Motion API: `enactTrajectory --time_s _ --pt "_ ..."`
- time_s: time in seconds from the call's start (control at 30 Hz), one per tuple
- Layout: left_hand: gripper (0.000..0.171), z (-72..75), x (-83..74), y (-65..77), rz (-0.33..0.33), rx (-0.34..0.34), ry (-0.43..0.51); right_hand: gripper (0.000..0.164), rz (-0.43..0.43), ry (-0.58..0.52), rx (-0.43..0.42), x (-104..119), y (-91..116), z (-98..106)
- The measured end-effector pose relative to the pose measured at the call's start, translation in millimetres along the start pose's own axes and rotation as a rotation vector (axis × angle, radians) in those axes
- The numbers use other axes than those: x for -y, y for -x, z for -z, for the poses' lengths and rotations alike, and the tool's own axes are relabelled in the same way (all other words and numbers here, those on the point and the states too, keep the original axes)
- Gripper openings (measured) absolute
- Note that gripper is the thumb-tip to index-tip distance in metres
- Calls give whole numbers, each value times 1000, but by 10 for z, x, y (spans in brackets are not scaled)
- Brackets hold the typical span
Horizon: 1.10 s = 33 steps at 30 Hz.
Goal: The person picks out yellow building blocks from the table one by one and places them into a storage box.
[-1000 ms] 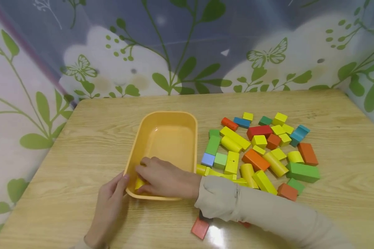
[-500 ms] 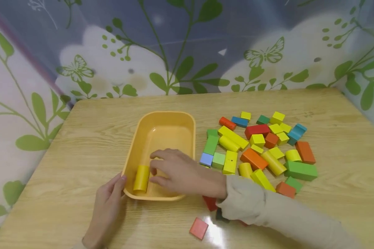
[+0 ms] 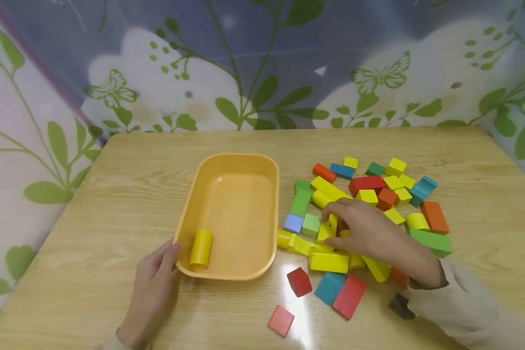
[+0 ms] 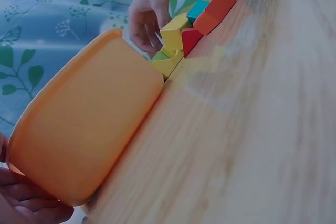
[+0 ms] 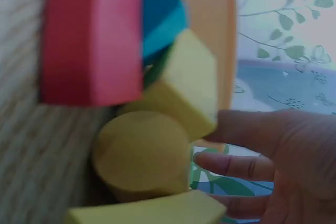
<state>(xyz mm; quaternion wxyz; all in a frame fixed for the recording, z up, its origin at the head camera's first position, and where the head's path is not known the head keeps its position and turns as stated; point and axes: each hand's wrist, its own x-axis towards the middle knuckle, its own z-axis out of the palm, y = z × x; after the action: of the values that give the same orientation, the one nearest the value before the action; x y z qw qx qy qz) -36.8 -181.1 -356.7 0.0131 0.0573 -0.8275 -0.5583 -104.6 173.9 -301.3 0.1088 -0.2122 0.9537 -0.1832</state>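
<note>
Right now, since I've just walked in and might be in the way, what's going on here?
A person's left grip holds the near-left corner of an orange tub, where one yellow cylinder lies. Their right grip is among the loose blocks right of the tub, at a yellow block; whether it pinches that block is unclear.

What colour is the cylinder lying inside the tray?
The cylinder in the tray is plain yellow; it shows best in the head view.
</note>
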Motion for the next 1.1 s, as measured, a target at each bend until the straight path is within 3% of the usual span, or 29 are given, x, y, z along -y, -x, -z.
enactTrajectory --time_s 0.17,0.4,0.6,0.77,0.9,1.0,1.1 --pt "44 -5 -1 -6 -10 -2 -10 36 -20 63 -15 5 -19 -65" --pt "43 2 12 -10 -62 -21 -28 32 -13 70 -28 19 -58 -72" --pt "43 -23 10 2 -40 -10 13 31 -23 80 -38 10 -49 -67" --pt "44 -40 -9 19 -18 -1 17 32 -29 85 -94 19 -24 38" --pt "46 -38 -10 27 -5 1 17 36 7 69 -200 73 -25 184" --pt "46 -39 -8 28 5 2 22 37 79 30 -273 193 -82 235" --pt "46 -41 -4 34 7 0 24 38 166 -6 -287 408 -175 189"
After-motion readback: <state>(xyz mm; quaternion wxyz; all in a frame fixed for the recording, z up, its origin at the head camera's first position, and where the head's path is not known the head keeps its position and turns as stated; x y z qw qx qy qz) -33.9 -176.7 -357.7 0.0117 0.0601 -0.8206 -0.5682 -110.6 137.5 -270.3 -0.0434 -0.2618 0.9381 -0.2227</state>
